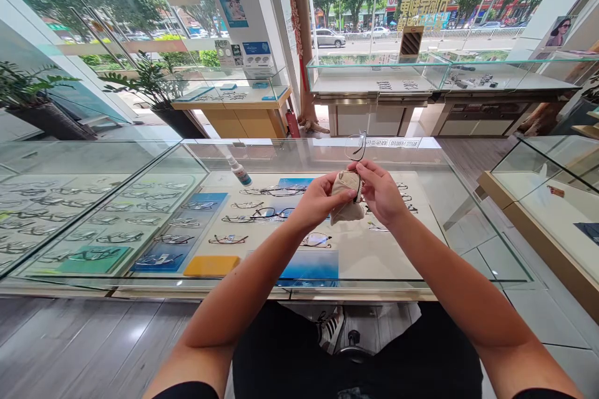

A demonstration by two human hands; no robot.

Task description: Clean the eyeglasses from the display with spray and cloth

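Above the glass counter, my left hand (321, 201) is closed on a beige cloth (347, 199), its thumb pressed on the cloth's front. Close beside it on the right, my right hand (380, 192) pinches a thin-framed pair of eyeglasses (356, 148). One lens stands up above my fingers, and a dark part of the frame runs down along the cloth. The other lens is hidden, at least partly, by the cloth and fingers.
A white spray bottle (240, 172) stands on the glass counter (262, 159) left of my hands. Inside lie rows of eyeglasses and a yellow case (211, 265). More display cases (374, 78) stand by the windows, and another wooden-sided one (543, 212) is at the right.
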